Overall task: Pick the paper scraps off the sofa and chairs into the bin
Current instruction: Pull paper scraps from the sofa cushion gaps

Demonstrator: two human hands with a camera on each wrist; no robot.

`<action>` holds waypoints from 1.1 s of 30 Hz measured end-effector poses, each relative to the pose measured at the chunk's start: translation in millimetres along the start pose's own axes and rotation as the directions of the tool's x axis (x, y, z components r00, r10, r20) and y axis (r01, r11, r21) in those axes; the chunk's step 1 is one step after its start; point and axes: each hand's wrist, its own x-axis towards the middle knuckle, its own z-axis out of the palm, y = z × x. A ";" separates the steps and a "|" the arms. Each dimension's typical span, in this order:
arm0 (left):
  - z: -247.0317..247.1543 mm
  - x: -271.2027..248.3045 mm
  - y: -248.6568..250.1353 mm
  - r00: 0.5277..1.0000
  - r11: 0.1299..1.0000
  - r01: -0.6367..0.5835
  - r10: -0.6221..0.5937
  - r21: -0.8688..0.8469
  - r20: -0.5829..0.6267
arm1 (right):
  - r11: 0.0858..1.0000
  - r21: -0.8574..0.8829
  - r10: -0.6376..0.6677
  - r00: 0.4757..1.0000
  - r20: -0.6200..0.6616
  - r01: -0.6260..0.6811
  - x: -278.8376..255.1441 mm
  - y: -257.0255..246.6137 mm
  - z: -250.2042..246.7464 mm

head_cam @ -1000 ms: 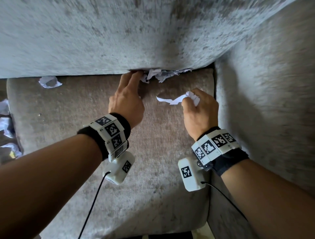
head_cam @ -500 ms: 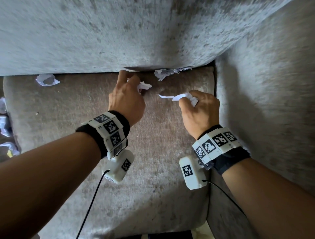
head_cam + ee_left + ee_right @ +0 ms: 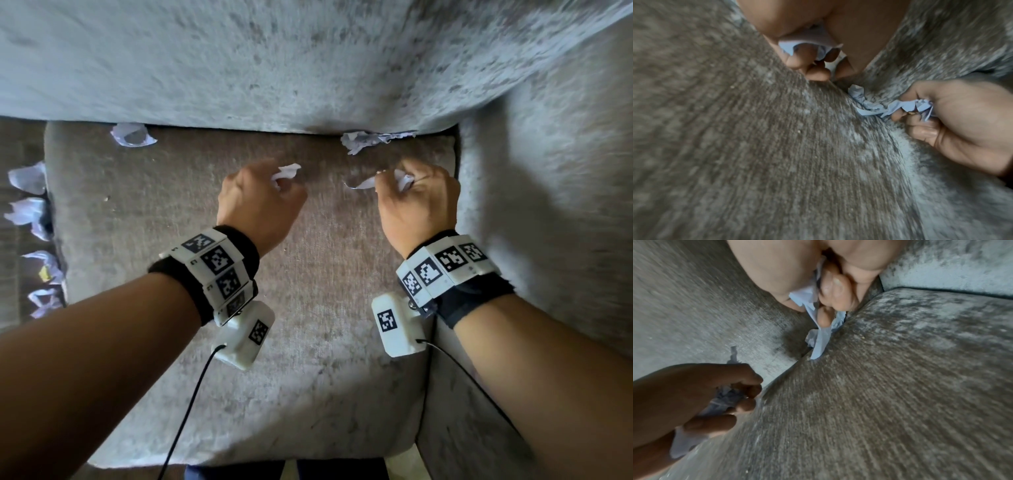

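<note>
Over the grey seat cushion [image 3: 308, 342] my left hand [image 3: 270, 192] grips a crumpled white paper scrap [image 3: 286, 171], its fingers curled round the paper [image 3: 807, 43]. My right hand [image 3: 411, 192] grips another white scrap [image 3: 366, 183], a strip of which hangs past the fingers [image 3: 819, 337]. More torn scraps [image 3: 370, 138] lie wedged in the crease under the backrest, just beyond the right hand. A single crumpled scrap [image 3: 132, 135] lies at the cushion's back left. No bin is in view.
The backrest [image 3: 274, 61] rises behind the hands and the sofa arm [image 3: 548, 188] stands close on the right. Several paper scraps [image 3: 30, 209] lie along the gap left of the cushion. Wrist camera cables [image 3: 191, 404] trail toward me.
My left hand pulled a scrap out of the crease under the backrest and drew back toward me holding it. The right hand kept its scrap and stayed close to where it was.
</note>
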 end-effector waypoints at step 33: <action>-43.7 -47.0 -67.3 0.986 0.976 0.162 -0.166 -0.143 -0.016 | 0.873 -0.482 0.043 0.974 0.220 0.070 37.9 -34.9 26.8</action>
